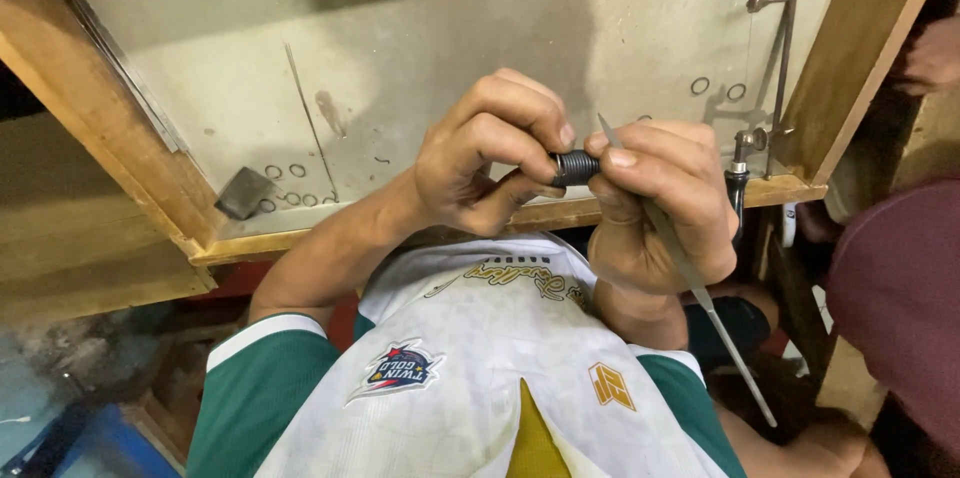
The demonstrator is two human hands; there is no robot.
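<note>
Two bare hands meet at centre, both pinching one small dark ribbed metal coil (pixel 575 167) betw. them. Far left of the hands, a dark grey wedge-shaped metal scrap (pixel 244 192) lies on the pale bench top (pixel 420 48), w/ several small wire rings (pixel 285 186) just beside it. The left hand (pixel 490 153) is curled shut, thumb and forefinger clamped on the coil's left end. The right hand (pixel 665 208) is closed too, fingertips on the coil's right end, and also grips a thin grey metal file (pixel 690 283) that runs through the fist, tip up past the knuckles, tail down-right. Right of the hands, a rusty brown metal saw frame (pixel 778 33) stands near the wooden bench edge (pixel 860 58). Two more wire rings (pixel 718 89) lie above the right hand.
</note>
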